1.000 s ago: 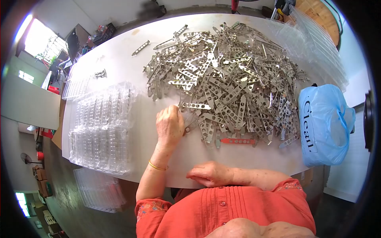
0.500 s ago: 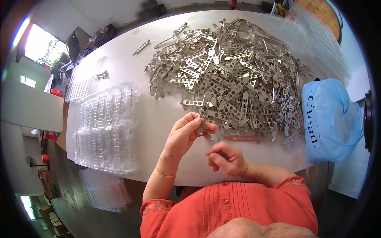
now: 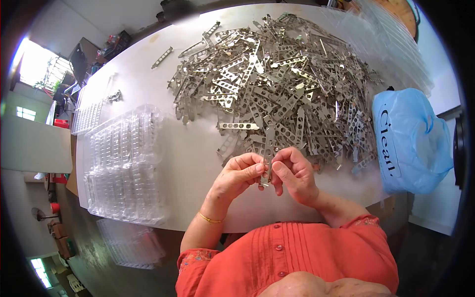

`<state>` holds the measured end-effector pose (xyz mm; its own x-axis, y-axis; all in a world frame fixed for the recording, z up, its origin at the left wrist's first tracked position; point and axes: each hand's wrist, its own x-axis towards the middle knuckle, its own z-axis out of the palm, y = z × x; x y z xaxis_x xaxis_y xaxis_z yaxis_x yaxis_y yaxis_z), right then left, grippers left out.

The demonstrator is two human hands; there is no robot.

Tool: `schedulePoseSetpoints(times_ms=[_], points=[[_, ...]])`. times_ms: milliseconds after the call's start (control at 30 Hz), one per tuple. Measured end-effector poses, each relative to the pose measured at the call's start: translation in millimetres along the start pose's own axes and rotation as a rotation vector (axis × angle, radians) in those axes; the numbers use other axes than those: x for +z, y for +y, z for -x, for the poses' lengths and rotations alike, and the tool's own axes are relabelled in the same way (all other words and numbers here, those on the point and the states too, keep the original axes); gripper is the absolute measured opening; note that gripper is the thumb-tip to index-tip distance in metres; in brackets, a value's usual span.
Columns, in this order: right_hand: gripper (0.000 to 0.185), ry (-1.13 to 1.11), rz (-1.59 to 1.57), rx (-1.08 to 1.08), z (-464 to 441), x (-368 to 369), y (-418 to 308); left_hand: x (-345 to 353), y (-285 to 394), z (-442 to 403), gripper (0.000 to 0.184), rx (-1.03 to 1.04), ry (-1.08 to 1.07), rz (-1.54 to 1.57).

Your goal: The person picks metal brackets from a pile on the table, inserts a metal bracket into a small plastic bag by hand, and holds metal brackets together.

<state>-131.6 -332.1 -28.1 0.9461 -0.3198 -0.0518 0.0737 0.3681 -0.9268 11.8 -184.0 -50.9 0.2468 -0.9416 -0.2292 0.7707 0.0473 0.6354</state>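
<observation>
Between my two hands, near the table's front edge, a perforated metal strip stands roughly upright in view. My left hand pinches its lower part between thumb and fingers. My right hand is beside the strip on the other side, thumb and fingers close together at its edge; whether it grips the strip is hard to tell. Just beyond the hands lies a large heap of similar metal strips. One bright strip rests at the heap's near left edge.
Clear plastic trays are stacked on the left of the white table, with another tray behind. A blue plastic bag stands at the right edge. More clear plastic sheets lie at the back right.
My left hand has moved from the heap's near left edge toward the front middle, now with a strip in it. My right hand has risen from the table's front edge to meet it.
</observation>
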Motion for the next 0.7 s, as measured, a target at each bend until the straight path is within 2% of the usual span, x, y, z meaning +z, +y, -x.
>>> schedulePoseSetpoints(times_ms=[167, 233, 300, 467, 567, 633, 667, 700], points=[[0.012, -0.008, 0.006, 0.015, -3, -2, 4, -4, 0, 1, 0.012, -0.008, -0.017, -0.021], [0.012, -0.020, 0.009, 0.018, -3, -5, 4, 1, 1, 2, 0.014, 0.003, -0.015, -0.124], [0.010, -0.019, 0.023, 0.102, -4, -6, 2, 4, 3, 3, 0.016, 0.007, -0.021, -0.181], [0.008, 0.025, 0.007, -0.025, -5, -3, 23, 14, 11, 6, 0.023, 0.015, -0.009, -0.351], [0.008, 0.041, -0.016, -0.024, -5, -3, 15, 25, 19, 7, 0.021, 0.019, 0.079, -0.471], [0.008, 0.040, -0.043, -0.010, -3, -3, 10, 32, 24, 8, 0.022, 0.105, 0.313, -0.688], [0.008, 0.053, -0.036, -0.007, -2, -4, 9, 28, 25, 7, 0.022, 0.105, 0.317, -0.694], [0.009, 0.066, -0.031, -0.004, -2, -4, 9, 20, 28, 4, 0.020, 0.231, 0.399, -0.918]])
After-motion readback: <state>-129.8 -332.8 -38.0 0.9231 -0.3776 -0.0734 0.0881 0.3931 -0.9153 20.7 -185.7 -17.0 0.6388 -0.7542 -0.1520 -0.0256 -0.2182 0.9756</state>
